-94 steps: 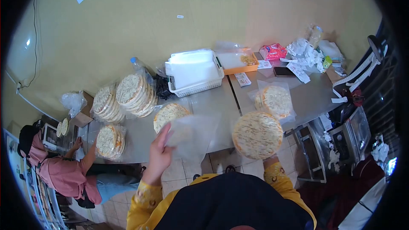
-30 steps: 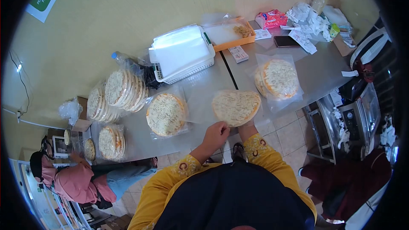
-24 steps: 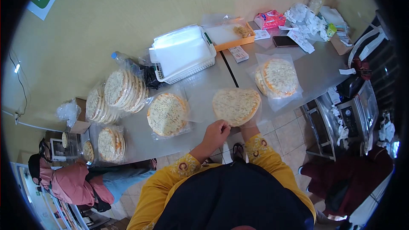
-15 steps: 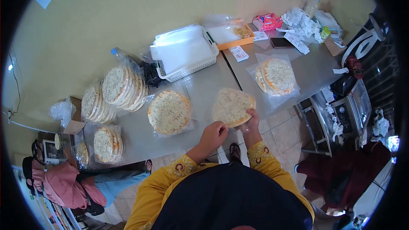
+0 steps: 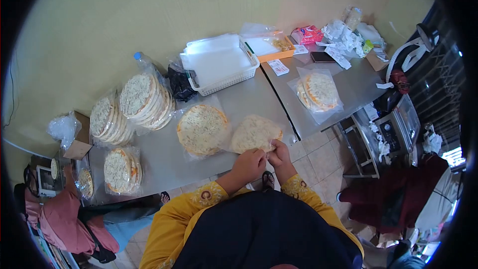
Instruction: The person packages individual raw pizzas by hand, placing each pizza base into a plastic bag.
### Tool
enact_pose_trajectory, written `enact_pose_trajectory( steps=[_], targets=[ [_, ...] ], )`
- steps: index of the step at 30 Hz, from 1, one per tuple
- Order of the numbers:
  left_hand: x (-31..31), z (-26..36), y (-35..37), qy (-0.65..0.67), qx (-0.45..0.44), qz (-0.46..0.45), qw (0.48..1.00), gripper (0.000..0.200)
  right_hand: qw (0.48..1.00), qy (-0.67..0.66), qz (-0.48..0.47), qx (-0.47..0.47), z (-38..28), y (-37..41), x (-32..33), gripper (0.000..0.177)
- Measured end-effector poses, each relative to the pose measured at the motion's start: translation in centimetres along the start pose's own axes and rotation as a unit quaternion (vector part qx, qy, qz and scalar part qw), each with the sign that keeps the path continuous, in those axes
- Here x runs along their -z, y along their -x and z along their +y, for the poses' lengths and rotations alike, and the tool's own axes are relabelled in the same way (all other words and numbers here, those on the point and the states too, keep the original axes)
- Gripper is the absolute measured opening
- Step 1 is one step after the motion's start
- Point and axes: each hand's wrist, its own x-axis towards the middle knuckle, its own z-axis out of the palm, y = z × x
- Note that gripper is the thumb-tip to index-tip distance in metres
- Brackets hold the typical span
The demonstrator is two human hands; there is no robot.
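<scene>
A cheese-topped pizza (image 5: 256, 133) in a clear plastic bag lies at the table's front edge. My left hand (image 5: 250, 164) is closed on the near edge of its bag, fingers bunched. Beside it my right hand (image 5: 280, 154) pinches the same bag near the pizza's right side. The two hands almost touch, and the exact grip between the fingers is hidden. Just left, another bagged pizza (image 5: 203, 125) lies flat, its bag meeting the held one. Farther right rests a small pile of bagged pizzas (image 5: 319, 92).
Tall stacks of bagged pizzas (image 5: 138, 94) stand on the left of the steel table (image 5: 164, 164). At the back are a white basket (image 5: 226, 84) of sheets and an orange tray (image 5: 276, 56). A person in a pink top (image 5: 64, 219) is at the far left.
The held pizza has come left and lower, tilted before and now flatter near the table. My right hand has moved down and left, close to my left hand. The view has shifted slightly.
</scene>
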Motion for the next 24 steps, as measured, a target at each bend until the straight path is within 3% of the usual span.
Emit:
enact_pose_trajectory(
  steps=[3, 6, 7, 11, 14, 18, 24],
  targets=[
    [1.3, 1.2, -0.6, -0.006, -0.076, 0.009, 0.997, 0.009, 0.992, 0.014, -0.068, 0.109, -1.2, 4.3, -3.6, 0.053],
    [0.8, 1.8, -1.5, 0.021, -0.116, 0.033, 0.992, 0.008, 0.972, -0.061, -0.178, 0.139, -3.5, 6.8, -4.3, 0.060],
    [0.0, 1.0, -1.7, 0.022, -0.087, 0.021, 0.996, 0.008, 0.970, -0.048, -0.187, 0.148, -4.0, 7.0, -3.9, 0.064],
    [-5.3, -5.4, -1.5, 0.010, 0.021, -0.026, 0.999, 0.009, 0.986, -0.102, -0.107, 0.080, -4.1, 3.5, 2.4, 0.064],
    [-6.7, -6.1, -1.7, 0.026, 0.058, -0.040, 0.997, 0.011, 0.986, -0.086, -0.019, 0.140, -2.8, 0.2, 4.6, 0.060],
    [-6.7, -3.3, -4.4, 0.024, 0.064, -0.085, 0.994, 0.010, 0.993, -0.100, -0.022, 0.056, -4.5, -3.0, 2.8, 0.049],
    [-6.3, 2.7, -11.7, 0.008, -0.008, -0.073, 0.997, 0.007, 0.989, -0.115, -0.024, -0.085, -12.2, -2.8, -3.8, 0.045]
  ],
)
